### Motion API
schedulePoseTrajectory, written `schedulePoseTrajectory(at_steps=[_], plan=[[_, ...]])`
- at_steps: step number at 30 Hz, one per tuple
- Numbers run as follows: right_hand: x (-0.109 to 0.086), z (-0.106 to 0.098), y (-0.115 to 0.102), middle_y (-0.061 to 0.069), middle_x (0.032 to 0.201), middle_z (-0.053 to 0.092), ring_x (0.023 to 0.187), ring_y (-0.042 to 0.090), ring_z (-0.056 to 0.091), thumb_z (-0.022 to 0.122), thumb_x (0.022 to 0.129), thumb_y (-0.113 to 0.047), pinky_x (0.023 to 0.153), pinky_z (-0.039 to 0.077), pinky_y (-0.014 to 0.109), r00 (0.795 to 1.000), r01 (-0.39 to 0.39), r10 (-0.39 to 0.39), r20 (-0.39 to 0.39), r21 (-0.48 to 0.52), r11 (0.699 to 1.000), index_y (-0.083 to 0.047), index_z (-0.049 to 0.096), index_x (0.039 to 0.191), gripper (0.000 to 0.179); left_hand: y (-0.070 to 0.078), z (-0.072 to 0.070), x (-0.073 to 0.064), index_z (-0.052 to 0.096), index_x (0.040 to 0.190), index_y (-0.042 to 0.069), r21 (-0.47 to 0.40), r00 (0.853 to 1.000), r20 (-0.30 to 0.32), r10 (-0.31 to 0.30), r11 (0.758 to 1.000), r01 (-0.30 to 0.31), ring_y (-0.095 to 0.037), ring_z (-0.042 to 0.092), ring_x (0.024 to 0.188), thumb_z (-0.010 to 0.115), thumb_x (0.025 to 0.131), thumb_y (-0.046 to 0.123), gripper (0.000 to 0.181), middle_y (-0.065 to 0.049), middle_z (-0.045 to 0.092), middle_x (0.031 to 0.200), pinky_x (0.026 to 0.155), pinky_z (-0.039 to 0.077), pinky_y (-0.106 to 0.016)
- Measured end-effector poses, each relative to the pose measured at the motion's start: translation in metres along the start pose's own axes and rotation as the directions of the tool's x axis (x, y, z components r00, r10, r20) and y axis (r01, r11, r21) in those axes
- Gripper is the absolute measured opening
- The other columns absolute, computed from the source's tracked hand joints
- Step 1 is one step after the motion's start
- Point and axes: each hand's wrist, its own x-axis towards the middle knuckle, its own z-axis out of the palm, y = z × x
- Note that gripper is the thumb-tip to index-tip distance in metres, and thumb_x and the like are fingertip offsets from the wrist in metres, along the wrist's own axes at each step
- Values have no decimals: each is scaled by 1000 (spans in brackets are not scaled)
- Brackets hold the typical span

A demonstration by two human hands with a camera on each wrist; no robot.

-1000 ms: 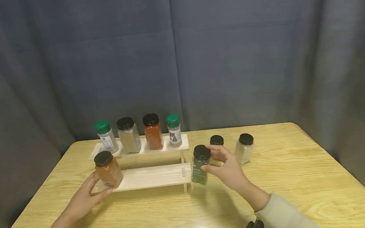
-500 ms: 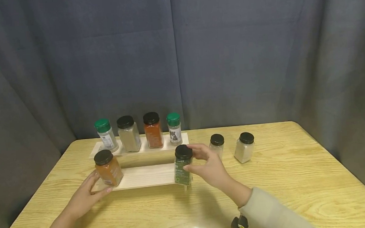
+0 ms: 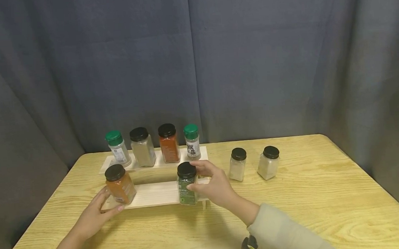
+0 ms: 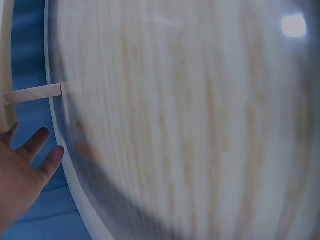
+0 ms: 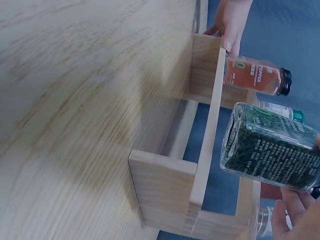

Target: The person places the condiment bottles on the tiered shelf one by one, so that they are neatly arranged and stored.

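My right hand (image 3: 212,186) pinches a black-lidded jar of green dried herbs (image 3: 187,193) between thumb and fingers. In the right wrist view the herb jar (image 5: 280,150) hangs tilted, its base just off the lower shelf (image 5: 212,115) of a two-tier wooden spice rack (image 3: 155,193). My left hand (image 3: 90,215) holds the rack's lower left end, thumb at the front edge, beside an orange spice jar (image 3: 121,188). The left wrist view shows the left hand (image 4: 25,175) with several fingers spread near the rack; its contact there is partly cut off.
Along the upper shelf stand a green-capped shaker (image 3: 119,151), a beige spice jar (image 3: 143,150), a red spice jar (image 3: 169,146) and another green-capped shaker (image 3: 192,144). Two pale spice jars, one nearer (image 3: 237,169) and one farther right (image 3: 268,168), stand on the wooden table (image 3: 311,194).
The right hand has carried the herb jar leftward, from beside the rack's right end to over the lower shelf, uncovering the nearer pale jar. The left hand stays at the rack.
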Motion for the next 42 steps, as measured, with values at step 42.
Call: schedulePoseTrajectory(at_steps=[42], plan=[[25,56,-4,2,108,57,93,13,54,74,67,-11,78,44,24,991,6,-1,130,-37,999,-18,53,115,52,-1,0,2,19,136,1,3,999,10,-34,999,34,-50,14,119,54,82,43,77,-24,9,139,84,25,-64]])
